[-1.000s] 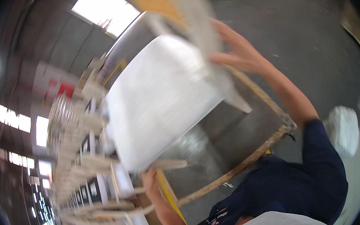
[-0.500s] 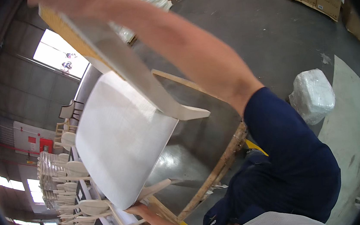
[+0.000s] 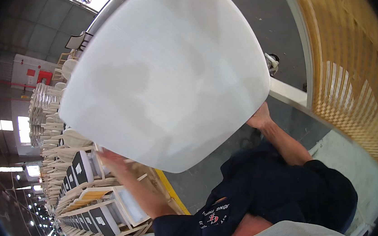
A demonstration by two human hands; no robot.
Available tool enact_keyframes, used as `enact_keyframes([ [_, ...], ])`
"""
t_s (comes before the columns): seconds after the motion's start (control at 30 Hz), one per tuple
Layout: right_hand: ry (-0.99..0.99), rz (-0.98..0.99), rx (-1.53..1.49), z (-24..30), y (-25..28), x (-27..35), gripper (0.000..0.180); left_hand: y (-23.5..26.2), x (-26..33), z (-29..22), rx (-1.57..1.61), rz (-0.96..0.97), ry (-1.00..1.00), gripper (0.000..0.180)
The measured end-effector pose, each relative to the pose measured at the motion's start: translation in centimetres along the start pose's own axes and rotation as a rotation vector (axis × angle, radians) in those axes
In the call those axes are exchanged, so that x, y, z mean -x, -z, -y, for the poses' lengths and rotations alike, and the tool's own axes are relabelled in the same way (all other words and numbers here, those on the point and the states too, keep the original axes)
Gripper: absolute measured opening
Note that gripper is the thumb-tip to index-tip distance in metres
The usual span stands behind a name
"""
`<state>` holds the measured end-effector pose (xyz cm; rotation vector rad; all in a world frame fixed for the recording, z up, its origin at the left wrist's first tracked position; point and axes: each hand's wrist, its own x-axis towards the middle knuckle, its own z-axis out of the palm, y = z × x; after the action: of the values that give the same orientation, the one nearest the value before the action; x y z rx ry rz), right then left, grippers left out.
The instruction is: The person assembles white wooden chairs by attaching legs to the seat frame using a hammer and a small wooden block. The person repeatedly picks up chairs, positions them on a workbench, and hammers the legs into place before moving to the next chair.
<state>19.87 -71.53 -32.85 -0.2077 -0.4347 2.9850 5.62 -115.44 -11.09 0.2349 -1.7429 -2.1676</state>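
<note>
A chair with a smooth white seat (image 3: 162,75) fills the middle of the view, its seat face toward me. Its woven yellowish backrest (image 3: 341,48) with a pale frame stands on the right. My right hand (image 3: 259,115) grips the seat's lower right edge, with its fingers partly hidden beneath it. At the lower left edge of the seat is my left hand (image 3: 113,161), blurred by motion; whether it grips the chair is unclear. Most of the chair's legs are out of sight behind the seat.
Rows of stacked pale chairs (image 3: 87,196) with dark panels run along the left. A yellow strip (image 3: 172,192) marks the floor close to my left arm. Beyond the backrest lies a pale sheet (image 3: 338,158) at the lower right. A red box (image 3: 44,77) hangs on the far wall.
The chair has turned: its backrest has swung from the upper left to the right, and the seat now faces me. My right hand has come down from the backrest to the seat edge.
</note>
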Motion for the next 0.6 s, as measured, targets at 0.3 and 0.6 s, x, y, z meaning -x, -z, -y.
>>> enact_keyframes([
  [0.3,0.227,-0.187,-0.346,6.9,5.5,6.8,0.061,-31.4,8.1,-11.4,-0.956,1.013,-0.345,0.065],
  [0.6,0.354,-0.15,-0.368,27.9,9.8,10.7,0.069,-60.5,22.8,-1.6,-0.019,0.998,0.18,0.04],
])
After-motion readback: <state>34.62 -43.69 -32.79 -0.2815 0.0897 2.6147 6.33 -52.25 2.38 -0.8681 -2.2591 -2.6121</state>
